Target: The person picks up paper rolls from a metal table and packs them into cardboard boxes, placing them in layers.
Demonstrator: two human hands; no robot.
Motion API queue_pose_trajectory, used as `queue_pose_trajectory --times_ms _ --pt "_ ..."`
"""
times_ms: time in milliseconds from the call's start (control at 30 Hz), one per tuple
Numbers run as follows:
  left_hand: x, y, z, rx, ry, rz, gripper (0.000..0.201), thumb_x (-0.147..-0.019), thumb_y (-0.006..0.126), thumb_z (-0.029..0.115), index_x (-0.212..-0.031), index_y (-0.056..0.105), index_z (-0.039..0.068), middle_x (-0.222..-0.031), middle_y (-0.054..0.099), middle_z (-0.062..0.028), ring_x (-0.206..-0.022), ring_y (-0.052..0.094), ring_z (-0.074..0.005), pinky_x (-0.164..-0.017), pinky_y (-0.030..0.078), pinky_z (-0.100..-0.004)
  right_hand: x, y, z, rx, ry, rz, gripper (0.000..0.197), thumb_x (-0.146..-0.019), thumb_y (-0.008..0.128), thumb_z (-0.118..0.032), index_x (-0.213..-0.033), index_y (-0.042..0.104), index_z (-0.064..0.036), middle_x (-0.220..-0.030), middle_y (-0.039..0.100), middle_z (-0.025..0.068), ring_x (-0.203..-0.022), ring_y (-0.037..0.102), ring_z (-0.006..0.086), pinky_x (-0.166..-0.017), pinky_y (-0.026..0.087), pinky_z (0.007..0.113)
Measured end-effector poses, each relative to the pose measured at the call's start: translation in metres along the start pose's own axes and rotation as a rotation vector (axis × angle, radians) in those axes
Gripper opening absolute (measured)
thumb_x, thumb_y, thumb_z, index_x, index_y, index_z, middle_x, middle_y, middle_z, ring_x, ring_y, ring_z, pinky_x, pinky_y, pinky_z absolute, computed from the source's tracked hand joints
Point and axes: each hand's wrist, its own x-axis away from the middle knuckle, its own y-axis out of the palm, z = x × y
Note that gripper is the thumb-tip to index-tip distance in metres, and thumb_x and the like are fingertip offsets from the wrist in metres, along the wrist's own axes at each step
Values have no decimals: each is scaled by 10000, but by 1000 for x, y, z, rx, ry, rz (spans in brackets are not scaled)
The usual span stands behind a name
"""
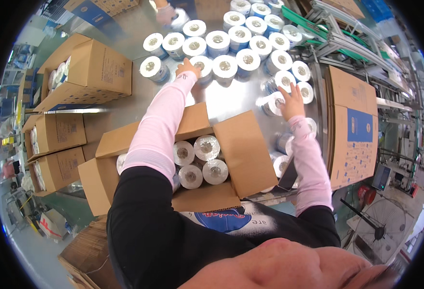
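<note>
My left hand point(188, 69) reaches across the metal table, fingers apart, at the left edge of a wrapped white paper roll point(201, 64); whether it grips is not plain, but the roll stands on the table. To the right, my right hand point(293, 102) spreads its fingers over a roll point(273, 104) that looks tilted, beside another upright roll point(284, 78). Nearest my body, an open cardboard box point(244, 153) with its flaps out holds several rolls point(207, 147). My left arm hides part of that box.
Many rolls point(217, 43) stand at the table's far side. Filled cartons point(103, 67) line the left. A flat-faced carton point(354, 127) stands right, beside a metal frame with green strips point(308, 26). Another person's hand point(165, 14) touches a roll at the far edge.
</note>
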Motion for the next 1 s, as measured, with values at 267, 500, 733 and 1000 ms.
queue_pose_trajectory --times_ms 267,500,733,1000 --pt "-4 -21 9 -543 293 -72 580 -690 758 405 -1227 623 234 -1531 285 -153 -1435 204 -363 -1120 276 -505 -68 54 19 347 -51 -334 411 -789 578 -111 -1179 624 -234 -1207 529 179 -1268 375 380 -1031 306 510" --pt "-30 -16 12 -746 474 -12 404 -732 709 258 -1135 686 245 -1424 418 -121 -1361 320 -311 -1090 274 -488 -14 74 -15 211 9 -207 397 -727 614 -199 -1123 644 -208 -1175 540 187 -1181 461 370 -991 321 549" --pt "29 -44 -17 -626 429 56 408 -726 674 341 -1110 700 207 -1117 645 -116 -1060 596 -283 -931 451 -423 127 163 -82 174 -197 -6 256 -857 516 -207 -1070 641 -141 -1027 567 123 -1036 559 285 -916 415 523" --pt "136 -147 -114 749 775 -129 270 -798 657 122 -1053 647 32 -1017 670 -107 -960 651 -180 -849 528 -293 30 77 6 -645 359 187 406 -897 578 -254 -1231 553 -23 -1177 611 199 -1042 619 317 -906 494 428"
